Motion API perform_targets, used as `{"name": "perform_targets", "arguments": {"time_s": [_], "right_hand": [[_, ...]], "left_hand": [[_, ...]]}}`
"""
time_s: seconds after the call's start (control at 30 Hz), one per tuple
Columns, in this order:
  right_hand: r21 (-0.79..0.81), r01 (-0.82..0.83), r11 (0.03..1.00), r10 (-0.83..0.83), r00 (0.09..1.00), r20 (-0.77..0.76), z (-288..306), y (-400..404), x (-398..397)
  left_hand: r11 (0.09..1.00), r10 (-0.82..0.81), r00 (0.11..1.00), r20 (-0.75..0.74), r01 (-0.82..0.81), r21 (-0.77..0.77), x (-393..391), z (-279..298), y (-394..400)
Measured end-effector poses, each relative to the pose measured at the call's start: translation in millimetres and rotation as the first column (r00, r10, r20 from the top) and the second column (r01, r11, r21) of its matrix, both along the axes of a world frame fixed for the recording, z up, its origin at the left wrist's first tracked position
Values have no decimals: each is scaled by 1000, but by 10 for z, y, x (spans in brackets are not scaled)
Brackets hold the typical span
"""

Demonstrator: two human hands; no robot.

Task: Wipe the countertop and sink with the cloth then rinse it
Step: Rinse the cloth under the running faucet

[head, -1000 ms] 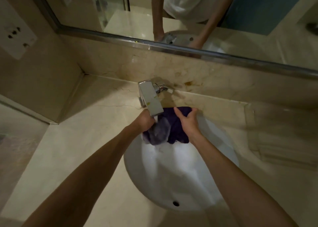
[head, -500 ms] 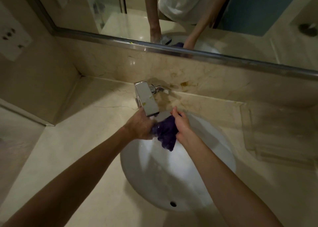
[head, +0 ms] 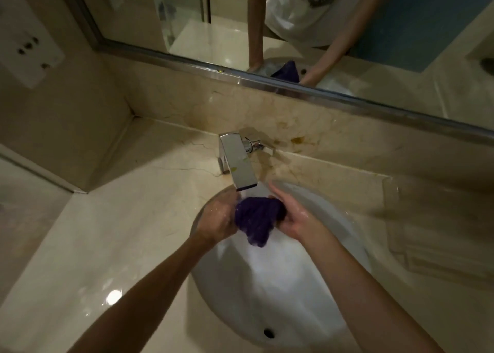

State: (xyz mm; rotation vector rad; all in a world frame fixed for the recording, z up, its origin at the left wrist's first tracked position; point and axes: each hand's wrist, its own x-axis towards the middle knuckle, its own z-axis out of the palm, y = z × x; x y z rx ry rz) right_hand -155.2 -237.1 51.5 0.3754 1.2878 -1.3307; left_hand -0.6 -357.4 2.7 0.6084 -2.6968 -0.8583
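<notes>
Purple cloth (head: 257, 217) bunched under faucet (head: 238, 162), over sink (head: 267, 285). Left hand (head: 217, 217) and right hand (head: 292, 217) both clenched round it. Felt-looking soft, sodden, likely heavy, slippery; best gripped at bunched middle.

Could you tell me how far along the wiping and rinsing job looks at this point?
Wiping looks finished: the countertop shines wet. Rinsing is in hand: the left hand and right hand bunch the purple cloth under the faucet, over the sink. What looks left is wringing the cloth out.
</notes>
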Motion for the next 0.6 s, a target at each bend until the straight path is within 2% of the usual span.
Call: {"name": "perform_targets", "arguments": {"time_s": [0.1, 0.2, 0.3, 0.37, 0.5, 0.6], "right_hand": [[4, -25, 1000, 25, 1000, 0, -200, 201, -140], [-7, -85, 996, 85, 996, 9, -394, 276, -94], [-48, -189, 981, 192, 980, 53, -505, 215, 48], [-132, -204, 970, 221, 967, 126, -534, 157, 136], [-295, -84, 952, 156, 961, 229, -579, 25, 227], [-258, -11, 966, 72, 970, 230, -663, -37, 193]], "left_hand": [[981, -96, 995, 13, 96, -169, -13, 261, -72], [915, -205, 978, 50, 209, -344, -110, 413, -134], [894, -250, 958, 140, 283, -347, -194, 444, -187], [890, -244, 952, 183, 295, -349, -187, 411, -237], [911, -184, 952, 245, 259, -320, -96, 293, -358], [882, -241, 960, 146, 279, -381, -81, 359, -381]]}}
